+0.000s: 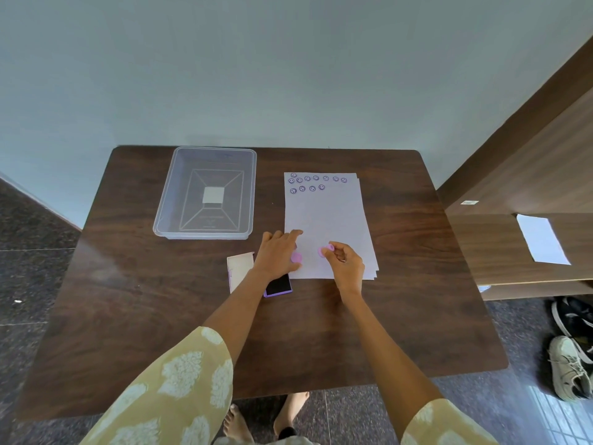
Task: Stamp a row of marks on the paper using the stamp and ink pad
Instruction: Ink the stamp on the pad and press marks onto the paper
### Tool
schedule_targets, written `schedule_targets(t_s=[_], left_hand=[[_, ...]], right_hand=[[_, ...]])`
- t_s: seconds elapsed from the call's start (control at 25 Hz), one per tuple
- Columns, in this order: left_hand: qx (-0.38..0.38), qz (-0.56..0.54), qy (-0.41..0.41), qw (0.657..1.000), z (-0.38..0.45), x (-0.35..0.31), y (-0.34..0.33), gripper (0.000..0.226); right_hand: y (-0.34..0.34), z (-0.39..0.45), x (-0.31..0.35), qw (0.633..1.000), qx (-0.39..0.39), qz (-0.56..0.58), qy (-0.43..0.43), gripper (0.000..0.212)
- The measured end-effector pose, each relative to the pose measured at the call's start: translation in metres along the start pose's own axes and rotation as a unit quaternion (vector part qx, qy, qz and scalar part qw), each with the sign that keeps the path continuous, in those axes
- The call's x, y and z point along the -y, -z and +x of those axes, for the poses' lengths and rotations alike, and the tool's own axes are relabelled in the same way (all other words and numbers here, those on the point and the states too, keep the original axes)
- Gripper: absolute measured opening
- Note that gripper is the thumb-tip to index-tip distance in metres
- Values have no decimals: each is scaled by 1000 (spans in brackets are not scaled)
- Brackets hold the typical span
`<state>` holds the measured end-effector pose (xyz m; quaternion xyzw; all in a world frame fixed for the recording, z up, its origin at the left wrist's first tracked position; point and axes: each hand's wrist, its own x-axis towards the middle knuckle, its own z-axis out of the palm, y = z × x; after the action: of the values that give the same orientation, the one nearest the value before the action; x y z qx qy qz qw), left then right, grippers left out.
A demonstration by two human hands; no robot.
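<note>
A white sheet of paper (324, 220) lies on the brown table, with two rows of purple smiley marks (316, 182) near its far edge. My right hand (345, 261) holds a small pink round stamp (324, 251) in its fingertips, just above the paper's near part. My left hand (277, 252) rests flat at the paper's near left corner, fingers spread; a pink round piece (296, 257) shows by its thumb. The ink pad (278, 287), dark with a purple rim, lies open under my left wrist, partly hidden.
A clear plastic tray (205, 192) stands at the table's (160, 300) back left. A cream card or lid (239, 269) lies left of the ink pad. A wooden bench with a white sheet (542, 239) is to the right, shoes (571, 364) on the floor below it.
</note>
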<state>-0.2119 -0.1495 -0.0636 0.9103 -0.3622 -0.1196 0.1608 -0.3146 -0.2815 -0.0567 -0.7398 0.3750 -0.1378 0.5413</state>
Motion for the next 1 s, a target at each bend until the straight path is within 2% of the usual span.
schedule_targets(t_s=[0.28,0.48,0.6,0.72,0.8,0.88,1.0], left_hand=[[-94,-21,83,992,16,21,7,62],[-95,30,109,989,27,23,2,50],[-83,45,104,990,26,22,1,50],[-81,33,82,993,17,23,4,56],[-97,5,65,993,5,25,9,56],[-119,-31,49,991,-13,28,12,55],[-112,-65,14,991,-45,35,9,59]], right_hand=[[-10,1,2,1000,5,10,8,23],[-27,-2,4,1000,23,15,8,22],[-34,-6,5,999,23,31,6,25],[-38,-8,10,990,44,115,-74,30],[-36,-14,14,948,84,265,-157,31],[-32,-23,18,875,107,420,-218,28],[-30,-38,18,816,114,504,-257,18]])
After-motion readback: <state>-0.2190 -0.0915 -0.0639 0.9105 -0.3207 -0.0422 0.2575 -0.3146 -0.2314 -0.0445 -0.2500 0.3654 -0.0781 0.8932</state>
